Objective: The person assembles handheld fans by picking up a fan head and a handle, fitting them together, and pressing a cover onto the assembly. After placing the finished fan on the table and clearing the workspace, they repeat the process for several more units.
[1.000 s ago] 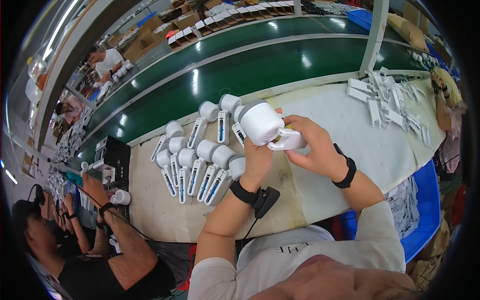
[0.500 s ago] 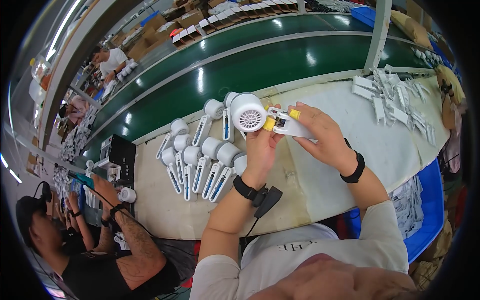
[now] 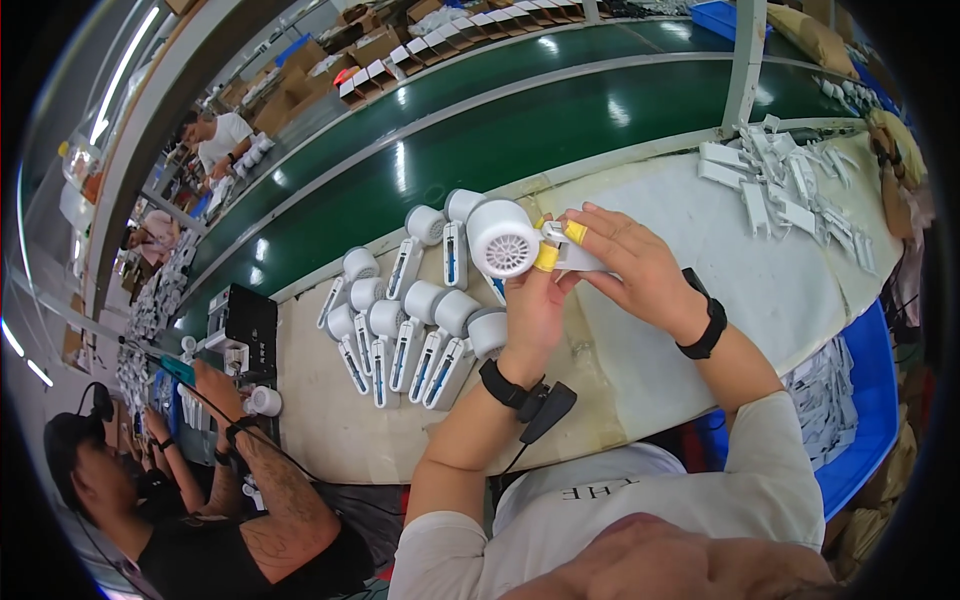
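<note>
A white hair dryer (image 3: pixel 503 238) with a round grille is held up over the bench, its body turned to the left. My left hand (image 3: pixel 535 318) grips it from below at the neck, beside the round body. From the right, my right hand (image 3: pixel 645 275) closes on its white handle, part of which the fingers hide. Yellow wraps cover fingertips on both hands. Just left of my hands, several similar dryers (image 3: pixel 405 350) lie in rows, blue strips showing along their handles.
White plastic handle shells (image 3: pixel 775 185) lie heaped at the bench's far right. A blue bin (image 3: pixel 868 420) of white parts stands at the right. Behind runs a green conveyor (image 3: pixel 480 140). A co-worker (image 3: pixel 230 510) in black sits at the left, near a black case (image 3: pixel 243 325).
My right hand has shifted slightly left, nearer the dryer's neck, and its fingers cover more of the joint. The dryer's body has moved a little lower and to the right.
</note>
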`<state>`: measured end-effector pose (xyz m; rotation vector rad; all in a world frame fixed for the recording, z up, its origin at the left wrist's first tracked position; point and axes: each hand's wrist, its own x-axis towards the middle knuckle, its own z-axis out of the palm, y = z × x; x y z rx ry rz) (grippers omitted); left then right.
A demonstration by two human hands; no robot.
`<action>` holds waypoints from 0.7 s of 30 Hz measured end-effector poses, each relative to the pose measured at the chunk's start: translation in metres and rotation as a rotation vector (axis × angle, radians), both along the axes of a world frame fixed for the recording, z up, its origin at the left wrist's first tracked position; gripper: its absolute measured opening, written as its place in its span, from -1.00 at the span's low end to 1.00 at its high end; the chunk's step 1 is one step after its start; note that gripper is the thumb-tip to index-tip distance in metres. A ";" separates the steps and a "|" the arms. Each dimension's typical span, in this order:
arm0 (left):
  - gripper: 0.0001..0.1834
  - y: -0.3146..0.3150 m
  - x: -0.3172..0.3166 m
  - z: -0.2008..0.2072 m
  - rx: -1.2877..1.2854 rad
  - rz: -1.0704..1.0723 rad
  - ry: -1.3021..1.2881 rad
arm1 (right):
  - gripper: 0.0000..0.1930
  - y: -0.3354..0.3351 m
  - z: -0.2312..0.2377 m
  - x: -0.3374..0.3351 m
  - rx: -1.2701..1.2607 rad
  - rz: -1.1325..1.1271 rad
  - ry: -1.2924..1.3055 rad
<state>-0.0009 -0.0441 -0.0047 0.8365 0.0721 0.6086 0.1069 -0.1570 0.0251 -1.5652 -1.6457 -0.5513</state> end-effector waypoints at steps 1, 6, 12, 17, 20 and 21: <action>-0.60 -0.001 0.001 -0.001 -0.026 0.026 0.022 | -0.44 0.002 -0.003 -0.002 0.003 0.000 0.003; -0.61 0.001 0.003 -0.002 0.105 0.185 -0.033 | -0.35 0.007 -0.007 -0.013 -0.003 -0.022 0.035; -0.59 0.011 -0.014 0.018 0.183 0.057 -0.197 | -0.53 -0.010 0.004 0.011 -0.423 0.272 0.863; -0.54 0.017 -0.018 0.021 0.249 0.067 -0.208 | -0.64 -0.007 -0.004 -0.014 -0.219 0.380 1.049; -0.57 0.009 -0.016 0.036 0.180 0.125 -0.163 | -0.67 -0.002 -0.008 -0.012 -0.206 0.385 1.118; -0.57 0.007 -0.018 0.038 0.183 0.136 -0.160 | -0.67 -0.005 -0.006 -0.013 -0.258 0.375 1.109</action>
